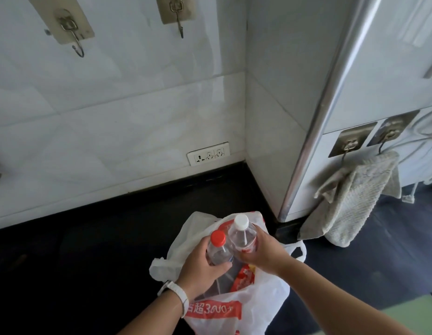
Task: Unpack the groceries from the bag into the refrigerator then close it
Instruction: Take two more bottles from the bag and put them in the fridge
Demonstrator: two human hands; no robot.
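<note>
A white plastic grocery bag [253, 308] with red print stands on the black counter [77, 257] at the bottom centre. My left hand [200, 267] grips a clear bottle with a red cap [218, 247] just above the bag's mouth. My right hand [265, 250] grips a clear bottle with a white cap [241, 232] right beside it. The two bottles touch. A red packet [244, 279] shows inside the bag under my hands. The refrigerator is not in view.
A tiled wall carries two metal hooks [75, 35] and a white socket strip [208, 153]. A wall corner with a metal edge strip [314, 131] stands to the right. A grey towel [355, 197] hangs from hooks there. The counter's edge drops off at the right.
</note>
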